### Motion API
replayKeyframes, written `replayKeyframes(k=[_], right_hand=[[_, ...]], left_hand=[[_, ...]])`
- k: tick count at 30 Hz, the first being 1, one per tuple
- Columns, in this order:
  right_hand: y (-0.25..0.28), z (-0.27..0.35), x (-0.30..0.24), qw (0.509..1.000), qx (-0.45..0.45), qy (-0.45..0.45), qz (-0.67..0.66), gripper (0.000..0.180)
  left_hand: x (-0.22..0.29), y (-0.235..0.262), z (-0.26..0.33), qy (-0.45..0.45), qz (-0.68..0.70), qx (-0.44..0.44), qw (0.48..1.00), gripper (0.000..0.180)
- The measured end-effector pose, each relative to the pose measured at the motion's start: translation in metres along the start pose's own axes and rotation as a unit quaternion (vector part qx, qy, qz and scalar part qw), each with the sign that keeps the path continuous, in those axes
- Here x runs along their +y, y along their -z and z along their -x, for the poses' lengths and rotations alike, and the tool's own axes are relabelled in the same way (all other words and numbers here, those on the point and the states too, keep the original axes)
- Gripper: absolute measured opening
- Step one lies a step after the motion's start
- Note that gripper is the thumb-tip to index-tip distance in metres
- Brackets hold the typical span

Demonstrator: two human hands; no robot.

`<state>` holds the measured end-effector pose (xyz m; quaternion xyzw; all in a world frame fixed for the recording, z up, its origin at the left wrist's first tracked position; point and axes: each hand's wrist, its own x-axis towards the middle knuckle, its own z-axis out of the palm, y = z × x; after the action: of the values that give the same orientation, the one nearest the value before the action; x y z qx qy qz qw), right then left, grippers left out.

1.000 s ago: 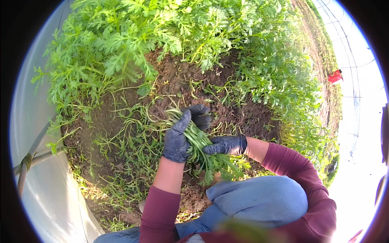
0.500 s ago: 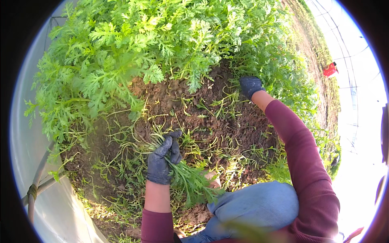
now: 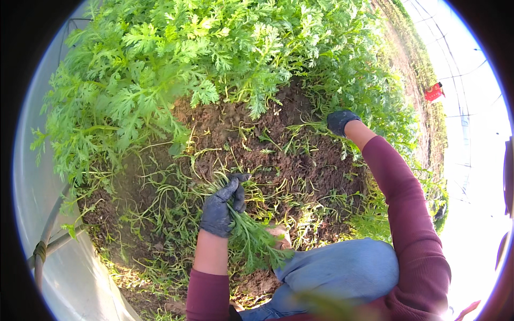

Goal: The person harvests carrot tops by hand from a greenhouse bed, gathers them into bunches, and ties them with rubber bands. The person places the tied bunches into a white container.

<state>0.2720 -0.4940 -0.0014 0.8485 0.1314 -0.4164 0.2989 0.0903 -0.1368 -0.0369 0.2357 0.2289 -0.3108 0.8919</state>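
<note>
Right hand [image 3: 340, 121] reached further into feathery stems | left hand [image 3: 220, 209] fingers clamp limp green bunch [image 3: 251, 241] | right fingers unclear

Bunch of cut greens [image 3: 251, 241]: feathery, finely divided green leaves on thin pale-green stems, gathered into one bundle. Stem ends point up and away from the person; leafy tips fan out downward, toward the bent knee (tips partly overlap the blue trouser fabric). The bundle is clasped near its stem end and held tilted just above bare brown soil.
</note>
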Motion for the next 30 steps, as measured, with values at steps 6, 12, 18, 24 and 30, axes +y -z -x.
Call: replayKeyframes(k=[6,12,18,24,30], right_hand=[[0.042,0.09,-0.011,0.882,0.094,0.047,-0.458,0.032],[0.062,0.127,-0.1,0.649,-0.005,0.169,-0.742,0.03],[0.048,0.131,-0.175,0.573,-0.062,0.213,-0.789,0.026],[0.044,0.131,-0.176,0.677,-0.008,0.156,-0.72,0.036],[0.045,0.135,-0.18,0.747,-0.044,0.277,-0.603,0.041]], left_hand=[[-0.014,-0.004,-0.003,0.036,0.018,-0.005,0.999,0.031],[-0.02,-0.021,0.013,0.043,0.033,-0.077,0.996,0.046],[-0.02,-0.035,0.025,-0.019,0.023,0.046,0.998,0.027],[0.001,-0.028,0.026,-0.195,-0.008,0.269,0.943,0.024],[-0.013,-0.037,0.021,-0.276,-0.298,0.127,0.905,0.044]])
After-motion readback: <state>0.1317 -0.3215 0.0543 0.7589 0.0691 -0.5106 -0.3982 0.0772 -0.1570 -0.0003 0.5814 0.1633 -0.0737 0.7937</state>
